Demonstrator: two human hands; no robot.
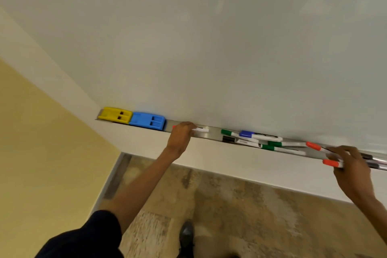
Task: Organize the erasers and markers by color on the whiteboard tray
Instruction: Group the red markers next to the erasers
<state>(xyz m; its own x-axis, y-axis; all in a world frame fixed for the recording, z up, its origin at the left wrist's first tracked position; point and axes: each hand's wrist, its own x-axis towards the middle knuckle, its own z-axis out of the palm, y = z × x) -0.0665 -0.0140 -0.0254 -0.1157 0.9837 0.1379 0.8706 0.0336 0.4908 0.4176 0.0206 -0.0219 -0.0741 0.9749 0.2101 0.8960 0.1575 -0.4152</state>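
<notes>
A yellow eraser (114,115) and a blue eraser (147,121) sit side by side at the left end of the metal tray (214,132). My left hand (181,135) is closed over a red-capped marker (202,130) lying in the tray just right of the blue eraser. Further right lies a loose pile: green markers (230,133), a blue marker (256,135) and a black marker (236,140). My right hand (348,164) grips two red-capped markers (332,163) near the tray's right part, one (314,146) angled up over the tray.
The whiteboard (209,37) fills the upper view above the tray. A pale wall ledge (230,161) runs below it, a yellow wall (41,153) stands to the left. My dark shoe (187,234) stands on the mottled floor. More dark-capped markers (368,156) lie behind my right hand.
</notes>
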